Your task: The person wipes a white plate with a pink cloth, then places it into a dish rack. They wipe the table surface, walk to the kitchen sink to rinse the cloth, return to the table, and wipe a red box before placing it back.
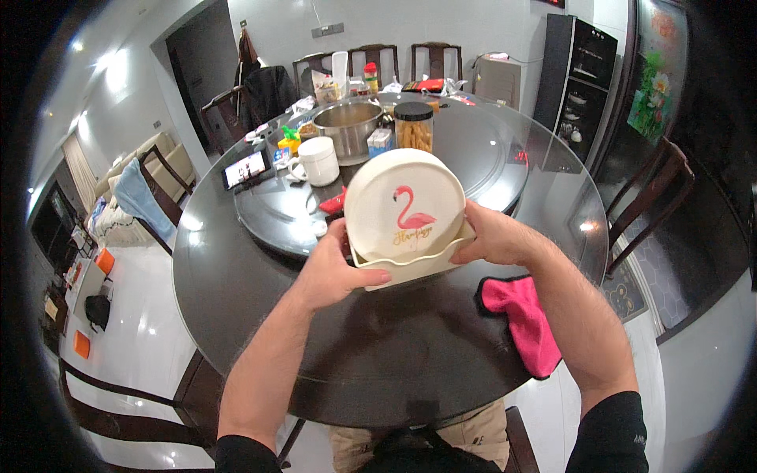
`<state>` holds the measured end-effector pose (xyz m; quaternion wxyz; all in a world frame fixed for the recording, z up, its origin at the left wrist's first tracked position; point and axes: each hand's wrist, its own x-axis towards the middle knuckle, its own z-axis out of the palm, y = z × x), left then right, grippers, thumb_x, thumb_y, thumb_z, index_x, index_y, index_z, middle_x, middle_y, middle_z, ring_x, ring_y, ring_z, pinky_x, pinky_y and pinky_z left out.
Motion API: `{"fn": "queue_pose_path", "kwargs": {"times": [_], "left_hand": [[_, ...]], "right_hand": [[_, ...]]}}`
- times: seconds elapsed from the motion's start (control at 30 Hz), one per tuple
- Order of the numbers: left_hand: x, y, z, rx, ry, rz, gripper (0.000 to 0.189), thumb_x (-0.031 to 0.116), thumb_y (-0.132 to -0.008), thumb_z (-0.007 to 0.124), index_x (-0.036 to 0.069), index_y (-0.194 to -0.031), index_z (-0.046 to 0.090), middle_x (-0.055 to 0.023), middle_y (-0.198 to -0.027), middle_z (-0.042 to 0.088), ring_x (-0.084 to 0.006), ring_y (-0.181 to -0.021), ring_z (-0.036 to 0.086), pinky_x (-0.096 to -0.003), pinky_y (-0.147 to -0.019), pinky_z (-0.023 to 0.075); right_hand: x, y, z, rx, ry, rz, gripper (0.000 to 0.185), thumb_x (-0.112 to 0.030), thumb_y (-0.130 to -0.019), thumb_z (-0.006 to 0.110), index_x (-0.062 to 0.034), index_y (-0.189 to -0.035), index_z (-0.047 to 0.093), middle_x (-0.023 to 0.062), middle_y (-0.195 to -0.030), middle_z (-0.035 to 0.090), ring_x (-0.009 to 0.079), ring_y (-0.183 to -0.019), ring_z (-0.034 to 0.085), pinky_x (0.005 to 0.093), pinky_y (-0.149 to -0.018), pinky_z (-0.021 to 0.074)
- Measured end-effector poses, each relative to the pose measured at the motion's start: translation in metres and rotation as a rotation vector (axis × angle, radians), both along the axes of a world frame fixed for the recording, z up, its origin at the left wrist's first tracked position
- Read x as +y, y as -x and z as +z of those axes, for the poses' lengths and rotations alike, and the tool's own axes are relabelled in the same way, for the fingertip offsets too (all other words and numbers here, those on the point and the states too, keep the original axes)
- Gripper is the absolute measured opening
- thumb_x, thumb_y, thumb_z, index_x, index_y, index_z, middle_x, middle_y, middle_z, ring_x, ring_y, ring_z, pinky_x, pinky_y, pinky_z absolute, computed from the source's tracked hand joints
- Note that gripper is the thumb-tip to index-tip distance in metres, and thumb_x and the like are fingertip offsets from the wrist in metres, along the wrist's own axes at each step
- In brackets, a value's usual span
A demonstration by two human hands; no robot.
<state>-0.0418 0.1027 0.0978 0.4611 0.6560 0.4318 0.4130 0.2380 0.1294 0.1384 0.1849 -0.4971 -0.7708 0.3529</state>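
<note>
Both hands hold a cream-coloured holder (408, 269) with a wavy front edge, raised above the near part of the round table. In it stand round cream plates or coasters, the front one (378, 207) printed with a pink flamingo and gold lettering. My left hand (337, 272) grips the holder's left side, its thumb across the front. On the right side my right hand (494, 236) grips it, thumb on the front corner. A pink cloth (529, 325) with black edging lies on the table beside my right forearm.
A dark turntable (278, 222) bears a white mug (319, 161), a steel pot (349, 130), a black-lidded jar (414, 127) of snacks and a lit phone (245, 170). Wooden chairs surround the table, one (650, 201) at the right.
</note>
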Motion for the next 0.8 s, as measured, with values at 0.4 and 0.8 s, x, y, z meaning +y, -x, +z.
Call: {"fn": "queue_pose_path", "kwargs": {"times": [0.4,0.8], "left_hand": [[0.086,-0.056,-0.029,0.045,-0.109,0.058,0.099,0.025,-0.061,0.092,-0.010,-0.136,0.037,-0.0197,-0.131,0.054,-0.0252,-0.123,0.051,-0.0365,-0.110,0.0367],[0.119,-0.091,-0.034,0.139,-0.187,0.167,0.095,0.021,-0.065,0.091,-0.007,-0.137,0.035,-0.0204,-0.130,0.056,-0.0260,-0.123,0.054,-0.0357,-0.108,0.0394]], "right_hand": [[0.078,-0.049,-0.019,0.226,0.033,-0.076,0.082,0.006,-0.062,0.081,-0.0053,-0.136,0.049,0.0107,-0.127,0.062,0.0239,-0.121,0.056,0.0401,-0.107,0.0402],[0.112,-0.067,-0.037,0.203,-0.095,-0.187,0.084,-0.002,-0.066,0.079,-0.0042,-0.142,0.043,0.0132,-0.124,0.063,0.0244,-0.116,0.058,0.0357,-0.103,0.0435]]}}
